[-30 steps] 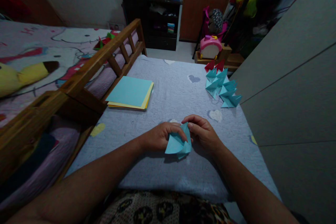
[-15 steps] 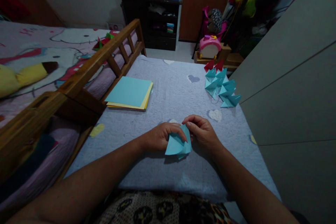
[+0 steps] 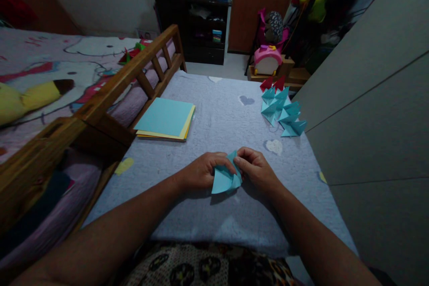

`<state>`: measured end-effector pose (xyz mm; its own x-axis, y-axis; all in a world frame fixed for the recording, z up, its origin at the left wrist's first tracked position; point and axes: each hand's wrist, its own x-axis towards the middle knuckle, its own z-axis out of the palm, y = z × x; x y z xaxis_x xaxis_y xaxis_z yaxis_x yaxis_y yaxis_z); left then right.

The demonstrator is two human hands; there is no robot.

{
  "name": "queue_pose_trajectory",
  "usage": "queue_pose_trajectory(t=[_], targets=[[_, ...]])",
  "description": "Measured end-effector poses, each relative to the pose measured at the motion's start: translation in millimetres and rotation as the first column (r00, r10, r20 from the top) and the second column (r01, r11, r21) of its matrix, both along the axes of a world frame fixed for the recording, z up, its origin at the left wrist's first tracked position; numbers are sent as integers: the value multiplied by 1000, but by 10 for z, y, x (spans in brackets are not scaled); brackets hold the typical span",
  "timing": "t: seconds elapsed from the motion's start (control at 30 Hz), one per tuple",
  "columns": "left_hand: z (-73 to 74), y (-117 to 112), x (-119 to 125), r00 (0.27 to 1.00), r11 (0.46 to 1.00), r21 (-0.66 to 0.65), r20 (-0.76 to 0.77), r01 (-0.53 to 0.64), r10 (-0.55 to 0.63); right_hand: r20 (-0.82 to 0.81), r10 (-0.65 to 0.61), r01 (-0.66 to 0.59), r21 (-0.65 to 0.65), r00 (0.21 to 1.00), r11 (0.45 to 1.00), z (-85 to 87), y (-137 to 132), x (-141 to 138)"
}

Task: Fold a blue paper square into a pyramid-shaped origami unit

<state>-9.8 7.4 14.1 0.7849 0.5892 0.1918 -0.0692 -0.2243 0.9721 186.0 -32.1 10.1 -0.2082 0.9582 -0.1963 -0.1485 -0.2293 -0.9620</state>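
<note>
A partly folded sheet of light blue paper [image 3: 224, 180] is held between both hands, just above the bed in front of my body. My left hand [image 3: 206, 170] grips its left side, with the thumb hidden and the fingers bent across the face of the paper. On the right edge, my right hand [image 3: 256, 167] pinches the paper between thumb and fingers. Farther off to the right lie several folded blue paper pieces [image 3: 283, 111] with points sticking up. Red folded pieces [image 3: 272, 84] sit behind them.
A stack of square coloured paper [image 3: 164, 116], blue on top, lies at left beside a wooden bed rail [image 3: 127, 80]. A pale blue sheet with hearts [image 3: 221, 129] covers the bed. Grey cabinet panels [image 3: 375, 143] flank the right side. A dark shelf [image 3: 191, 31] stands beyond.
The folded paper has turned slightly between my hands, and its lower right part has lifted and folded in. My right fingers have shifted a little along its edge.
</note>
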Motion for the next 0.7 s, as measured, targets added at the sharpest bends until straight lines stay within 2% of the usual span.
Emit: queue_pose_trajectory(t=[0.2,0.33,0.43,0.53,0.6,0.7], targets=[[23,9,9,999,990,138,-47,17,-11,62,-34,32,36,997,999,7,-8,-3],[16,2,-4,997,995,93,-72,23,-16,65,-36,32,52,997,998,-1,2,-9],[8,17,-28,995,994,82,-59,-71,76,20,-8,8,19,1000,1000,-26,1,-5],[9,53,-62,970,959,177,-62,-221,235,-4,-10,10,-4,1000,1000,-32,-18,1],[15,76,-84,946,926,240,-70,-291,316,47,-17,14,63,999,998,-21,-38,3],[22,95,-100,907,885,268,-79,-381,414,241,-86,4,321,967,947,-3,-62,-7]])
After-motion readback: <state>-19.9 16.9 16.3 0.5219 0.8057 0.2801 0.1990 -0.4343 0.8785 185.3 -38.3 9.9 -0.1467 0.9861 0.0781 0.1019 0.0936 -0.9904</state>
